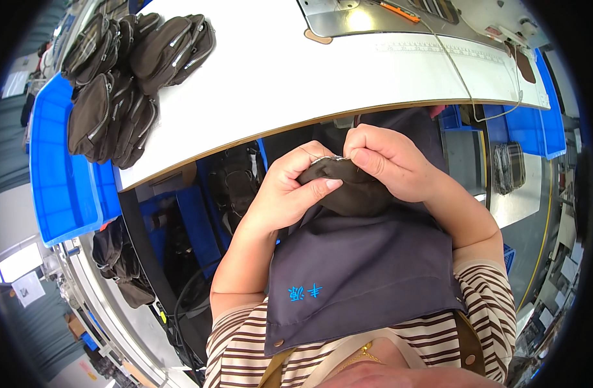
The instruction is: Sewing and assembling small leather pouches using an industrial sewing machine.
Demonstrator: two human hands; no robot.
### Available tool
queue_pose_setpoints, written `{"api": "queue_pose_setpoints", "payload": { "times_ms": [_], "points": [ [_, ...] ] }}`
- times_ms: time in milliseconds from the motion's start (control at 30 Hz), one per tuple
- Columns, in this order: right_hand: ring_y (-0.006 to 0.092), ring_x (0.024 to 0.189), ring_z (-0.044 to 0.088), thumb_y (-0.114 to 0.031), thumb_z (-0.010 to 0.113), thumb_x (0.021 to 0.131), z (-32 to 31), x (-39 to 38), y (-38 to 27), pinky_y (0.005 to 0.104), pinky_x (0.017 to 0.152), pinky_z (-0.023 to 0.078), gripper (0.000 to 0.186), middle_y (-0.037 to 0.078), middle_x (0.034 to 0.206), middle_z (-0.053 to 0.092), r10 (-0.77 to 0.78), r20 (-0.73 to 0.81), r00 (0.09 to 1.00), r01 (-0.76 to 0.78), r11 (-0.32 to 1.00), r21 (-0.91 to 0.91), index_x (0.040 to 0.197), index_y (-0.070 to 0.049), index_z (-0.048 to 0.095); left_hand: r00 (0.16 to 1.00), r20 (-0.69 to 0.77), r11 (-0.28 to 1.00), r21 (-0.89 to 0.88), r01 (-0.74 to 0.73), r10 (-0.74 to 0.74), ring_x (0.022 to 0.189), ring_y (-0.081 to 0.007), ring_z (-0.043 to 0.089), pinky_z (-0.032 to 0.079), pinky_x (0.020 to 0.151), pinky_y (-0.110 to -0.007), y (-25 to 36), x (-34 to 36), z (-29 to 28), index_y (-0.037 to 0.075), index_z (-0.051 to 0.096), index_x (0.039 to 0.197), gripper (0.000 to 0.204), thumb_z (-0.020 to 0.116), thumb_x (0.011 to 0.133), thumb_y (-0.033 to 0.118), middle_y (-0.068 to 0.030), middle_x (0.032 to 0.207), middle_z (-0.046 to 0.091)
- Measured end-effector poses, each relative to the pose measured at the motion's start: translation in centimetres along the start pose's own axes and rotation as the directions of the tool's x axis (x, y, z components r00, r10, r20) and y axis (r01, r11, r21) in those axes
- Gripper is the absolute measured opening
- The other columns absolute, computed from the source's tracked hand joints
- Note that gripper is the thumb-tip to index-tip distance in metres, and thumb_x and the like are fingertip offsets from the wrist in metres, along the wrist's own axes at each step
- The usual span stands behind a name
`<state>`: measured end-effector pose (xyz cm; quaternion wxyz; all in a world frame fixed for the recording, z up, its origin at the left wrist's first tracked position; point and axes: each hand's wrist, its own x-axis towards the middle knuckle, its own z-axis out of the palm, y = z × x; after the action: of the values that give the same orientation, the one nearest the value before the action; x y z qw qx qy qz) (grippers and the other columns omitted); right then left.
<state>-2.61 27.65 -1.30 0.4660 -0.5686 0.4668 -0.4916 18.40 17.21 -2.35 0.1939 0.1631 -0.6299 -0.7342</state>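
A big white table with a brown wooden edge stretches out in front of the person. A dark purple-grey cloth apron covers the person's chest. A long bright blue plastic bin sits just beside the table's left edge. A heap of dark brown cloth bags with silver zips lies at the table's left end.

The left hand holds on snugly, its fingers curled in and its thumb flat on the front of the cloth. The right hand is closed small, with its thumb and pointing finger pinching the top edge. The two hands are close together, and both arms bend inward with the elbows out.

Between them is a round, floppy dark brown cloth piece — held up in front of the apron, near the middle of the table's near edge. It bulges at the bottom, and a thin whitish strip runs along its top — too small to tell what it is.
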Motion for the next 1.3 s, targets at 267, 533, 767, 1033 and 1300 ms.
{"api": "queue_pose_setpoints", "payload": {
  "times_ms": [267, 533, 767, 1033, 1300],
  "points": [
    [0.0127, 0.086, 0.053, -0.021, 0.050, 0.111, -0.2, 0.1, -0.1, 0.0277, 0.079, 0.045, 0.025, 0.003, 0.095, 0.060, 0.109, -0.006, 0.994, -0.108, 0.988, 0.113, 0.100, -0.002, 0.062, 1.000, 0.023, 1.000, -0.007, 0.019, -0.019, 0.088, -0.0100, 0.058, 0.047, 0.078, -0.026, -0.6, 0.2, -0.2, 0.000, 0.069, 0.105, 0.015, 0.075, 0.092, 0.004, -0.0014, 0.098, 0.064],
    [0.0129, 0.084, 0.055, -0.014, 0.061, 0.099, -0.6, 0.5, -1.0, 0.0285, 0.076, 0.046, 0.012, 0.004, 0.095, 0.060, 0.085, 0.023, 0.996, -0.086, 0.995, 0.041, 0.100, -0.003, 0.063, 0.997, 0.022, 0.972, 0.219, -0.079, 0.076, 0.087, -0.0159, 0.062, 0.049, 0.077, -0.029, 0.3, 0.7, -0.2, 0.001, 0.070, 0.101, 0.018, 0.077, 0.085, 0.001, -0.0042, 0.095, 0.065],
    [0.0151, 0.080, 0.055, -0.012, 0.071, 0.087, -0.2, 1.0, -1.9, 0.0297, 0.072, 0.046, 0.014, 0.004, 0.094, 0.059, -0.033, -0.038, 0.999, 0.025, 0.979, -0.204, 0.095, -0.004, 0.062, 0.960, 0.001, 0.749, 0.625, -0.220, 0.281, 0.083, -0.0281, 0.064, 0.051, 0.072, -0.038, 1.4, 1.1, 0.8, 0.004, 0.068, 0.095, 0.023, 0.080, 0.076, -0.002, -0.0074, 0.089, 0.066],
    [0.0120, 0.077, 0.051, -0.010, 0.065, 0.097, 0.3, 0.7, -0.7, 0.0285, 0.070, 0.044, 0.009, 0.002, 0.090, 0.056, -0.062, -0.072, 0.996, 0.055, 0.994, -0.095, 0.094, -0.004, 0.059, 0.960, -0.016, 0.732, 0.651, -0.201, 0.278, 0.079, -0.0244, 0.062, 0.048, 0.068, -0.036, 1.2, 0.5, 1.0, 0.005, 0.064, 0.098, 0.026, 0.083, 0.081, 0.011, -0.0055, 0.086, 0.064],
    [0.0150, 0.085, 0.051, -0.012, 0.055, 0.100, -0.4, 0.7, -0.6, 0.0292, 0.077, 0.042, 0.013, 0.005, 0.093, 0.058, 0.083, 0.051, 0.995, -0.088, 0.991, 0.106, 0.094, -0.002, 0.059, 0.994, -0.106, 0.939, 0.339, 0.054, -0.019, 0.069, -0.0139, 0.046, 0.042, 0.064, -0.030, 2.5, -0.3, 1.1, 0.006, 0.063, 0.093, 0.023, 0.083, 0.087, 0.015, -0.0004, 0.077, 0.051]
  ]
}}
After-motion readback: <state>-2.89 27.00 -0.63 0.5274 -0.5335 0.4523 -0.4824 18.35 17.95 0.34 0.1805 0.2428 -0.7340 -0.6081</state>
